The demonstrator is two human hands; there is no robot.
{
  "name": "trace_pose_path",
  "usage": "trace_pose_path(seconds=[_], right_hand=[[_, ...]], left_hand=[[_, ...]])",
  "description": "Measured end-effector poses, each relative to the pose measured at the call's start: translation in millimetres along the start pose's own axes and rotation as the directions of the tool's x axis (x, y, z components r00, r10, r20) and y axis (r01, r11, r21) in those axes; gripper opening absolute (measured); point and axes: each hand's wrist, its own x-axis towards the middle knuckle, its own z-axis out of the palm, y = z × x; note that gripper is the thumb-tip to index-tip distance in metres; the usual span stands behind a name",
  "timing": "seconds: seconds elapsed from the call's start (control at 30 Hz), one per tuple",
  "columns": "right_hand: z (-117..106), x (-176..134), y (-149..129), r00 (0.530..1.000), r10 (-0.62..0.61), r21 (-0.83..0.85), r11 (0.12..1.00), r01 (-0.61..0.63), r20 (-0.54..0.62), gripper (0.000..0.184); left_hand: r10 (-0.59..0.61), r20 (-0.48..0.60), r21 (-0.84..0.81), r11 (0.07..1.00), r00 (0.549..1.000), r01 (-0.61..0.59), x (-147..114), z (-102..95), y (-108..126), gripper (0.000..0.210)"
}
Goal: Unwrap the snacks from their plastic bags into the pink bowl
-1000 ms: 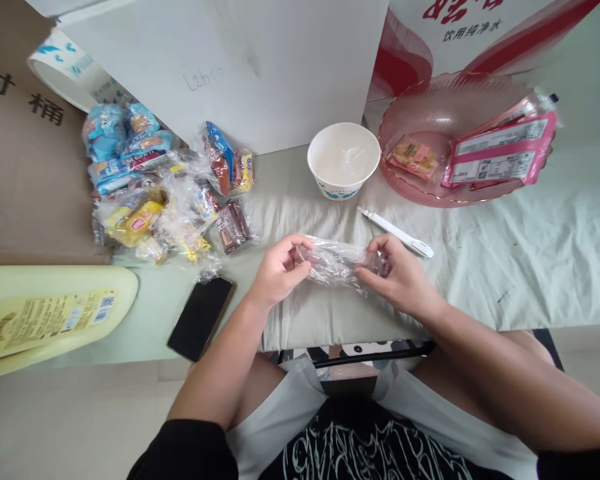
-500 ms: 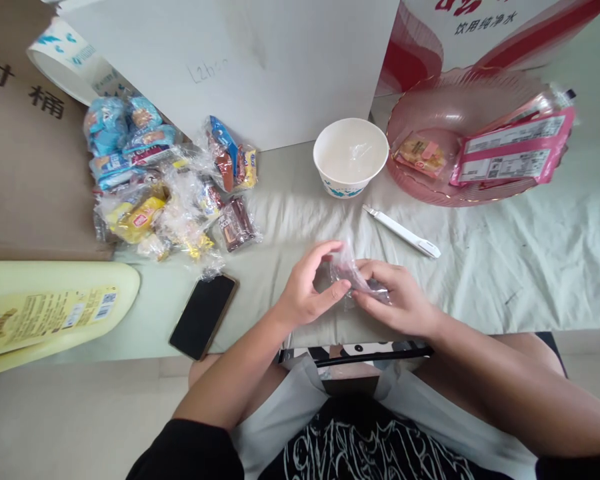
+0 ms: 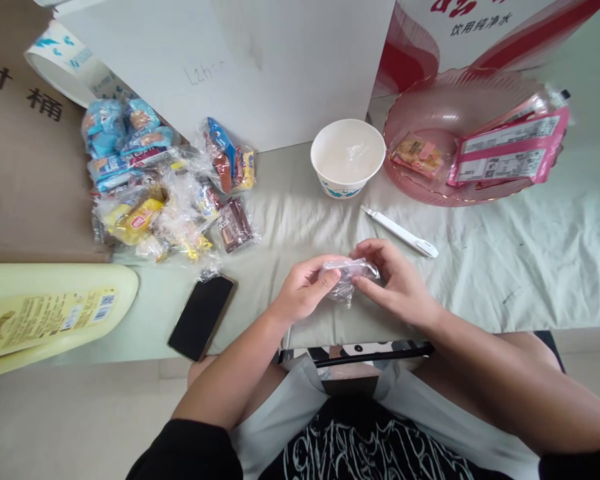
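Between my two hands is a crumpled clear plastic wrapper (image 3: 347,280); whether anything is inside it, I cannot make out. My left hand (image 3: 307,290) pinches its left side, thumb on top. On its right side, the thumb and fingers of my right hand (image 3: 393,280) are closed around the edge. Beyond the hands a white paper bowl (image 3: 343,190) stands upright, with a bit of clear plastic inside. A white utility knife (image 3: 400,231) lies on the cloth just past my right hand.
Wrapped snacks (image 3: 135,217) are heaped at the left, near a black phone (image 3: 203,317). A pink ribbed bowl (image 3: 405,183) at the right holds packets. A white box (image 3: 290,73) stands behind, and a yellow bag (image 3: 80,313) lies at the lower left.
The wrapper has turned and now lies flatter between my hands. My left fingers have closed on it, and my right hand has moved up slightly along its right side.
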Motion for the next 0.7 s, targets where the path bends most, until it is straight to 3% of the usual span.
trace_pose_path(seconds=[0.07,0.17,0.3,0.37,0.47,0.57,0.7], right_hand=[[-0.9,0.3,-2.3,0.998,0.044,0.001,0.999,-0.044,0.047,0.016],[-2.3,0.5,-4.9,0.997,0.082,0.004,0.997,-0.082,0.006,0.015],[-5.2,2.6,-2.3,0.992,0.124,0.057,0.991,-0.123,-0.004,0.018],[-6.6,3.7,-1.3,0.99,0.129,0.068,0.989,-0.132,0.048,0.016],[-6.9,4.8,-3.1,0.985,0.127,0.059,0.989,-0.134,0.116,0.014],[-5.6,6.2,-6.4,0.974,0.139,0.047,0.988,-0.15,0.179,0.019],[-6.8,11.0,-6.5,0.97,0.121,0.033,0.991,-0.131,0.211,0.021]], left_hand=[[-0.022,0.012,0.016,1.0,1.0,0.022,0.1,0.8,-0.5,0.046],[-0.039,-0.023,0.041,0.998,0.999,0.039,1.8,2.4,-3.3,0.041],[0.028,-0.238,0.041,0.999,0.971,-0.019,9.1,-6.4,-7.2,0.042],[0.11,-0.403,0.064,0.994,0.909,-0.092,13.7,-18.8,-7.5,0.043],[0.243,-0.579,0.152,0.97,0.778,-0.19,16.0,-40.8,-5.5,0.035],[0.342,-0.613,0.278,0.937,0.712,-0.21,11.8,-53.1,-0.6,0.024],[0.527,-0.603,0.462,0.843,0.599,-0.276,15.5,-45.0,17.0,0.022]])
